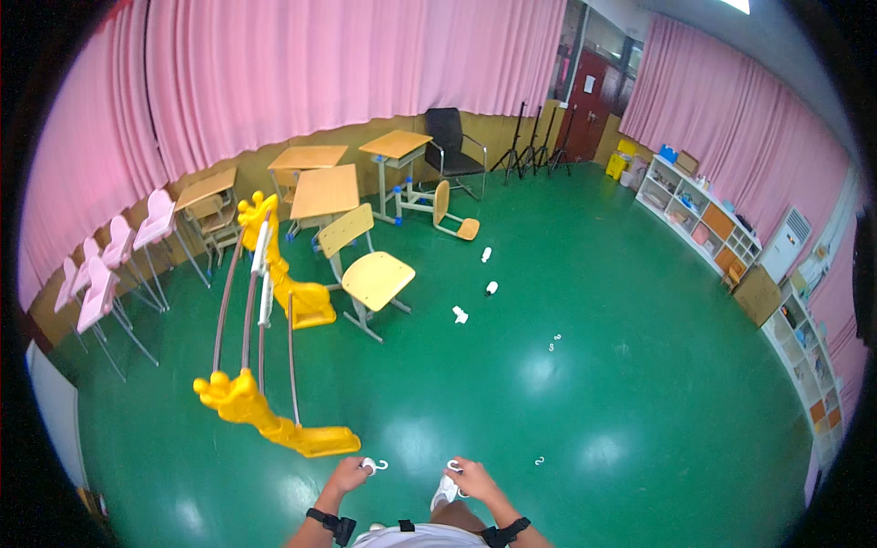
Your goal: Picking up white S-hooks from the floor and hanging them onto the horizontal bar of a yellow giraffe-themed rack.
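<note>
My left hand [349, 475] is closed on a white hook [382, 465], whose curved end sticks out to the right. My right hand [472, 479] pinches another white hook [452, 466] just above my white shoe [444, 490]. Left of my hands stands a yellow giraffe-shaped rack [315, 442] with brown rods [248, 315] joining its two ends. A white S-shaped hook [540, 460] lies on the green floor to the right. Two more small white hooks lie farther off, one of them a white hook [552, 347].
Ahead lie white objects, including a lumpy white piece [459, 315]. A yellow chair [378, 279] stands behind the rack, near wooden desks [325, 190] and a tipped-over chair [441, 201]. Pink high chairs [98, 292] line the left; white shelves [681, 206] stand right.
</note>
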### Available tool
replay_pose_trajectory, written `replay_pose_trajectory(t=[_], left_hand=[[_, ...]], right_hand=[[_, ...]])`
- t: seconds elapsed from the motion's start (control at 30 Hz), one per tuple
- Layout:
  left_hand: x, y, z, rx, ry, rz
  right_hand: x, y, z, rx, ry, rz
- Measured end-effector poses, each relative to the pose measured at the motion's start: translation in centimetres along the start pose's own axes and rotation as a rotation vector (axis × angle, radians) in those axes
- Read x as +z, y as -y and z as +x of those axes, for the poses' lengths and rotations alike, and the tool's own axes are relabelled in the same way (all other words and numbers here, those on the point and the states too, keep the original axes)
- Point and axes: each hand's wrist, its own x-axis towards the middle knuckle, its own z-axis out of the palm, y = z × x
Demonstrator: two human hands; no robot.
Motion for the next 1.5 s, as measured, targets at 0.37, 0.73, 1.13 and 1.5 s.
replay_pose_trajectory(t=[0.37, 0.73, 1.13, 1.5], left_hand=[[-1.6, -14.7, 11.1, 0.036, 0.043, 0.076], [-13.1, -13.0, 24.2, 0.078, -0.086, 0.063], [-25.7, -14.6, 34.6, 0.063, -0.351, -0.255], [-33.5, -18.4, 40.7, -0.017, -0.878, -0.609]], right_hand=[[-5.5, 6.2, 15.1, -0.218, 0.496, -0.006], [-2.4, 13.0, 35.4, -0.360, 0.372, 0.053], [-0.6, 22.9, 56.9, -0.155, 0.860, 0.167], [2.2, 33.1, 73.2, -0.641, 1.126, -0.146]])
